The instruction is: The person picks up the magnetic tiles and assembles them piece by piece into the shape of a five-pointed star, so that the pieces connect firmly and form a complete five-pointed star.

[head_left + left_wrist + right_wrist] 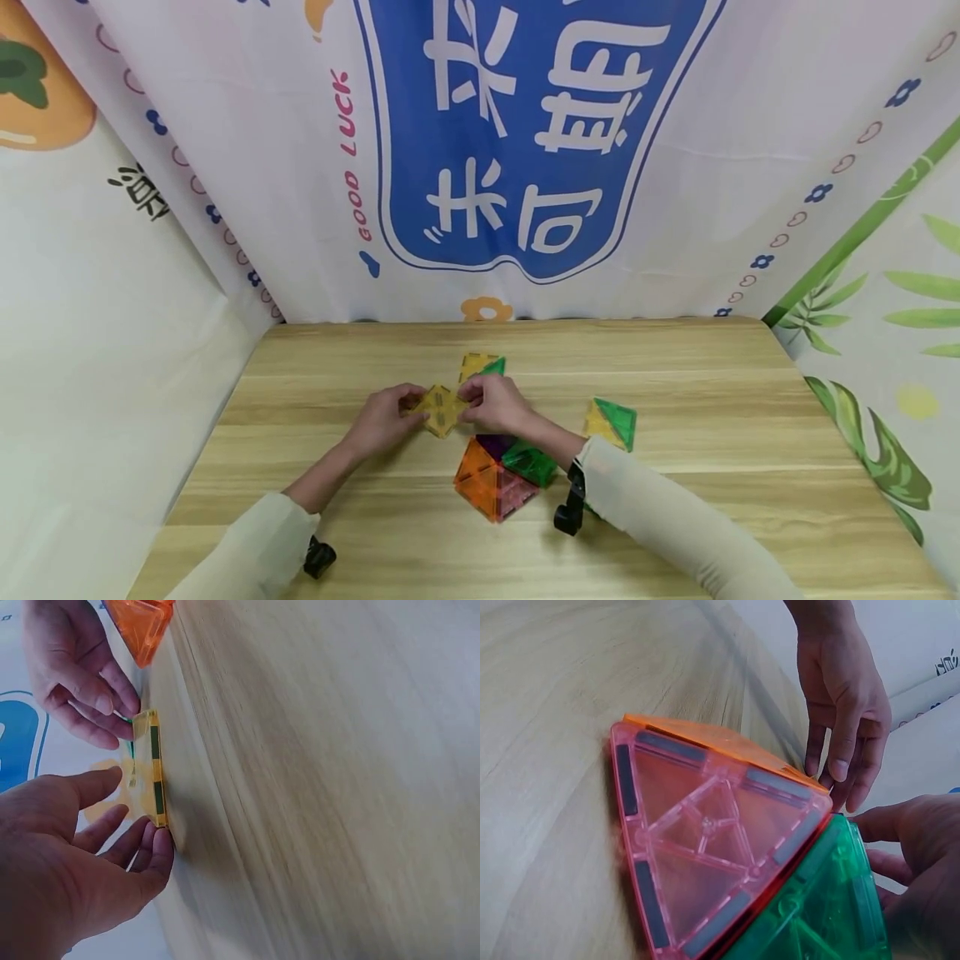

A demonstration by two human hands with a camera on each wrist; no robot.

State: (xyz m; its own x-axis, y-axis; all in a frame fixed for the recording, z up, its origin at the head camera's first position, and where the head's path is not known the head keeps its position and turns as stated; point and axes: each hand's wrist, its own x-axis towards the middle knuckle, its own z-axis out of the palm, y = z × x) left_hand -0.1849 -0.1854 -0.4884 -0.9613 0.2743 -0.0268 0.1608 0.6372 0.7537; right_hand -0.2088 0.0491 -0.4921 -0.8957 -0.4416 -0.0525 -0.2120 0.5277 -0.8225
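Note:
In the head view a diamond-shaped yellow magnetic tile lies between both hands. Dark strips run down its middle; I cannot tell if it is one tile or two joined. My left hand grips its left corner, fingertips at the edge in the left wrist view. My right hand pinches the right corner, its fingers partly hidden. Just behind the right hand lie another yellow tile and a green tile. Below it stands a raised cluster with orange, pink, green and purple tiles.
To the right, beyond the right forearm, a yellow triangle and a green triangle lie together as a square. The wooden table ends at a printed curtain at the back. A green piece is mostly hidden under the right sleeve.

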